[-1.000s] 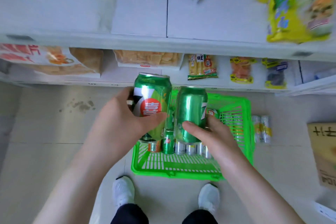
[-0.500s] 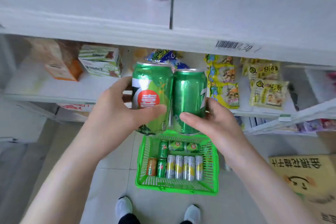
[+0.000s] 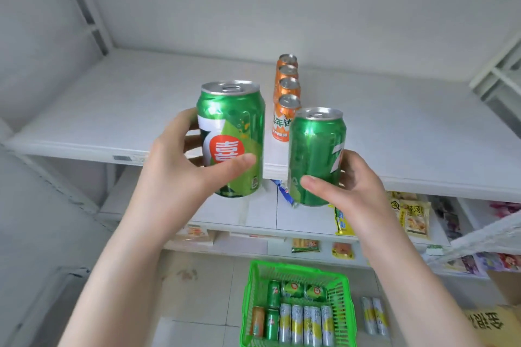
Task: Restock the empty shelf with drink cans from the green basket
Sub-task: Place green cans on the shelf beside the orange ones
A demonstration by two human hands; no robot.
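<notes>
My left hand (image 3: 180,166) grips an upright green can (image 3: 234,121) with a white and red logo. My right hand (image 3: 346,186) grips a second green can (image 3: 313,155), also upright. Both cans hover at the front edge of the white top shelf (image 3: 112,110). A row of several orange cans (image 3: 283,121) runs front to back on that shelf, just behind and between the two held cans. The green basket (image 3: 251,298) stands on the floor below, holding several green, orange and silver-yellow cans.
Lower shelves carry snack packets, with yellow ones (image 3: 411,214) at right. Two silver-yellow cans (image 3: 375,315) lie on the floor right of the basket. A cardboard box (image 3: 490,324) sits at the lower right. A shelf upright (image 3: 84,3) stands at the back left.
Both hands have risen with their cans from above the basket to the top shelf's edge. The view tilted up, so the shelf and its orange cans now show fully.
</notes>
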